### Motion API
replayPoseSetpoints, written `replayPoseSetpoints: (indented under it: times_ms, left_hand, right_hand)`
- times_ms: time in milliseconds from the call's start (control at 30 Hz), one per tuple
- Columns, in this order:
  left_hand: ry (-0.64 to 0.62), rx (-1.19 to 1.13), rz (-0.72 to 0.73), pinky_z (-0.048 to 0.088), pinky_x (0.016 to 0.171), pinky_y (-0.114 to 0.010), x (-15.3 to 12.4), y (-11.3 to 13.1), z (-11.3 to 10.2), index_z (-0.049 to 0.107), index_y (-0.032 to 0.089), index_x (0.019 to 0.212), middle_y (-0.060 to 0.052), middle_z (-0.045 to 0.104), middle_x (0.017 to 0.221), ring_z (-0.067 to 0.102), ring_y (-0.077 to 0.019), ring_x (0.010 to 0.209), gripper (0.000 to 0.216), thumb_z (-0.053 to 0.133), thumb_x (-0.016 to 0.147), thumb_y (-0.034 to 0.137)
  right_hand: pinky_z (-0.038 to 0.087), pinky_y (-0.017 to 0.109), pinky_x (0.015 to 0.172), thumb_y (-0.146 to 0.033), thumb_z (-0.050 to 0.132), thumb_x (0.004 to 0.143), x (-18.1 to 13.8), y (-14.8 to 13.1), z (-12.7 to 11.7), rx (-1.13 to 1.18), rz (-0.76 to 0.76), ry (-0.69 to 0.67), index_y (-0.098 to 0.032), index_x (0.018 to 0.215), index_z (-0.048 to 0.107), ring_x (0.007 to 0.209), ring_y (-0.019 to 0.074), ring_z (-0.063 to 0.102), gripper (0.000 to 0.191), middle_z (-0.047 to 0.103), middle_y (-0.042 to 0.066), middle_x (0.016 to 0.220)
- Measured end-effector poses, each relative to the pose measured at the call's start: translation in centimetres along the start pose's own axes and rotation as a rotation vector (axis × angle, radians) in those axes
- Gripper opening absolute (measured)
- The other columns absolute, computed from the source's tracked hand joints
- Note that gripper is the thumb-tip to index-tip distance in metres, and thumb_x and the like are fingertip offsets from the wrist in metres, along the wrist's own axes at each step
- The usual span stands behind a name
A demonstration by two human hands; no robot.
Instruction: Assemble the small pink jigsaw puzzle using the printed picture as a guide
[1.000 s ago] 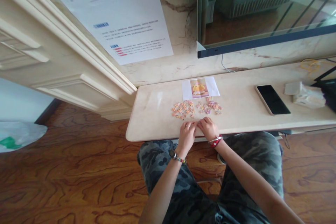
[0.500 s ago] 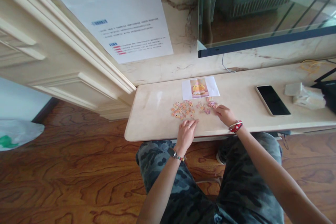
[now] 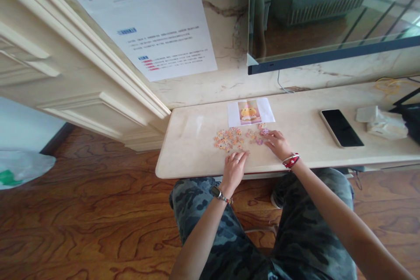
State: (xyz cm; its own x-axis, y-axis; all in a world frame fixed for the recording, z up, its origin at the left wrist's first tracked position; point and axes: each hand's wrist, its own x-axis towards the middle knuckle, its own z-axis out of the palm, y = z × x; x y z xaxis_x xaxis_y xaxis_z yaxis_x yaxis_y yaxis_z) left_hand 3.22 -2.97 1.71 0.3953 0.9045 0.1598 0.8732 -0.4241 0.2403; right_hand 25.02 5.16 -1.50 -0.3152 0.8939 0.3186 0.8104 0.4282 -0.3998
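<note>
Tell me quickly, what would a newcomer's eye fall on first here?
Probably the small, colorful pieces spread on the pale tabletop, just in front of the printed sheet with its yellow figure. Next might come the large dark screen at upper right, then the black-faced phone lying on the tabletop to the right of the pieces.

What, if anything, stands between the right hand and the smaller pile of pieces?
Nothing visible does. The right hand is at the right edge of the smaller pile. The paper lies beyond the pile, not between them.
</note>
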Motion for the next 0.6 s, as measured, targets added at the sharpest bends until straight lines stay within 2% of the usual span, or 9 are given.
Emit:
replayPoseSetpoints:
  times_ms: [267, 433, 600]
  left_hand:
    - [0.043, -0.023, 0.031, 0.037, 0.085, -0.032, 0.43, -0.19, -0.41, 0.038, 0.030, 0.121, -0.001, 0.055, 0.110, 0.044, -0.0149, 0.104, 0.043, 0.037, 0.082, 0.012]
    - [0.024, -0.017, 0.032, 0.037, 0.086, -0.033, 0.51, -0.45, -0.81, 0.043, 0.028, 0.117, -0.004, 0.054, 0.109, 0.044, -0.0159, 0.103, 0.039, 0.038, 0.081, 0.012]
    - [0.036, 0.016, -0.008, 0.038, 0.083, -0.033, 0.61, -0.93, -0.94, 0.049, 0.026, 0.111, -0.005, 0.054, 0.103, 0.047, -0.0165, 0.094, 0.033, 0.039, 0.081, 0.013]
  right_hand:
    - [0.038, 0.033, 0.074, -0.028, 0.048, 0.078, 0.36, -0.23, 0.12, -0.085, -0.025, -0.047, -0.025, 0.097, 0.061, 0.086, 0.0191, 0.046, 0.023, 0.054, 0.006, 0.102]
    - [0.038, 0.032, 0.073, -0.028, 0.049, 0.077, 0.42, 0.16, 0.06, -0.105, -0.007, -0.050, -0.025, 0.101, 0.060, 0.086, 0.0191, 0.046, 0.026, 0.054, 0.007, 0.099]
    - [0.038, 0.032, 0.073, -0.028, 0.047, 0.078, 0.64, 0.40, -0.50, -0.084, -0.014, -0.042, -0.026, 0.098, 0.061, 0.084, 0.0182, 0.046, 0.024, 0.054, 0.007, 0.096]
